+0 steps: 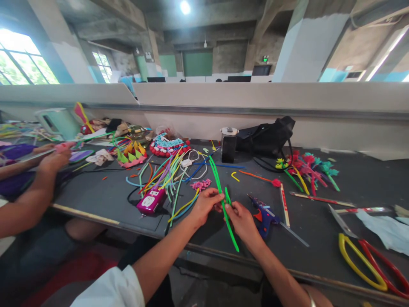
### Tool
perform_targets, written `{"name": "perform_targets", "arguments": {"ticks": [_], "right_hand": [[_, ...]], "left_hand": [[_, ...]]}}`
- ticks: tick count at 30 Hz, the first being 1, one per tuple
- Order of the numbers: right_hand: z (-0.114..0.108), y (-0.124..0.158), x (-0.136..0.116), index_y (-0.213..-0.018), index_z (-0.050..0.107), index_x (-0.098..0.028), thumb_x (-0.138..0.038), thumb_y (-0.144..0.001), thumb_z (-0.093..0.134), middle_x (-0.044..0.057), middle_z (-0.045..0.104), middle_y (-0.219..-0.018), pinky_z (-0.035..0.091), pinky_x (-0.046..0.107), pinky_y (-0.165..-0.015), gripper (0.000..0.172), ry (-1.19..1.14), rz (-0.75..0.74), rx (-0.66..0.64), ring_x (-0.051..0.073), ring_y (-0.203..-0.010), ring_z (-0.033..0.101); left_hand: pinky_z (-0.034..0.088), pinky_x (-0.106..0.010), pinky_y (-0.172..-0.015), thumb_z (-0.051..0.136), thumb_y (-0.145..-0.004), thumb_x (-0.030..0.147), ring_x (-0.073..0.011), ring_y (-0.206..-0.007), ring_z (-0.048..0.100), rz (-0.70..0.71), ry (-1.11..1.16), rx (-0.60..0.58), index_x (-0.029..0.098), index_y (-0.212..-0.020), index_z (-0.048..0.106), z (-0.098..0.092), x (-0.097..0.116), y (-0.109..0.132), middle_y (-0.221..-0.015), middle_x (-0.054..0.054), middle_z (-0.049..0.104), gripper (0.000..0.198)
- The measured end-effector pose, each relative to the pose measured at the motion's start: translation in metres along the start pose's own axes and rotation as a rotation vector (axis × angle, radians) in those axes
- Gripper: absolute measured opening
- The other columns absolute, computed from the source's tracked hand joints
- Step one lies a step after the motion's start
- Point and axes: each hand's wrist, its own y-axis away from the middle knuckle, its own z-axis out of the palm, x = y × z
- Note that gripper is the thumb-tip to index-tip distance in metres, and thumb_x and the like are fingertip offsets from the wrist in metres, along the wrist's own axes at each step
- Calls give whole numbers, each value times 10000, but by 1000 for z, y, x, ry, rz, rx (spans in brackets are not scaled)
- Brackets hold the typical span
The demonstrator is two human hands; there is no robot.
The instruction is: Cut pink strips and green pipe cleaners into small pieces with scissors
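Observation:
Green pipe cleaners (pixel 217 174) run between my two hands above the front of the dark table. My left hand (pixel 207 206) pinches the long strands near their middle. Close beside it, my right hand (pixel 242 222) has its fingers closed on a shorter green piece that stands up next to the long ones. The lower ends of the strands reach down toward the table edge. Right of my right hand lies a blue glue gun (pixel 266 216) with a clear glue stick in it. A heap of coloured pipe cleaners (pixel 174 168) is spread out to the left.
A magenta power socket (pixel 152 200) sits near the left front. Large scissors (pixel 361 251) with yellow and red handles lie at right, near pipe-cleaner flowers (pixel 308 166). A phone (pixel 228 149) leans by a black bag (pixel 268 138). A co-worker's arms (pixel 41 183) are at far left.

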Motion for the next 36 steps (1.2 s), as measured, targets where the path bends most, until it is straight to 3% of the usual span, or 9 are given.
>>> {"name": "perform_targets", "arguments": {"ticks": [7, 15, 19, 27, 32, 36], "right_hand": [[2, 0, -5, -714, 561, -200, -462, -832, 516, -11, 571, -599, 380, 238, -496, 290, 35, -53, -2, 139, -531, 500], [12, 5, -3, -766, 505, -216, -451, -883, 454, -23, 531, -617, 408, 236, -503, 267, 27, -69, 14, 131, -524, 489], [14, 13, -9, -805, 515, -219, -464, -899, 453, 6, 569, -714, 435, 245, -567, 270, 45, -74, 17, 142, -600, 513], [21, 39, -27, -816, 527, -219, -493, -921, 419, -10, 529, -658, 438, 233, -558, 313, 39, -38, -70, 138, -579, 489], [15, 38, -31, -796, 504, -218, -522, -893, 450, -14, 497, -710, 461, 223, -569, 324, -64, 2, -86, 131, -616, 476], [9, 30, -25, -773, 500, -219, -524, -873, 482, -46, 436, -636, 430, 218, -527, 322, -80, 7, -13, 117, -558, 434]], "left_hand": [[414, -216, -483, 804, -616, 404, -80, -487, 517, -26, 82, -9, 131, -731, 617, 4, 1, 0, -565, 36, 557, 351], [471, -233, -512, 804, -618, 280, -130, -559, 614, -94, 162, 56, 125, -747, 616, -3, 23, -19, -687, -59, 678, 276], [500, -236, -540, 757, -674, 240, -123, -557, 620, -88, 197, 96, 112, -752, 634, -13, 35, -33, -682, -57, 675, 194], [494, -217, -515, 686, -738, 193, -106, -516, 600, -46, 245, 208, 113, -757, 633, -44, 51, -48, -626, -28, 642, 97], [494, -208, -518, 692, -757, 241, -97, -543, 601, -1, 250, 172, 121, -788, 634, -47, 53, -49, -677, -29, 651, 136], [509, -223, -531, 733, -730, 275, -91, -525, 580, -33, 212, 60, 123, -777, 644, -34, 48, -38, -669, -28, 646, 183]]}}
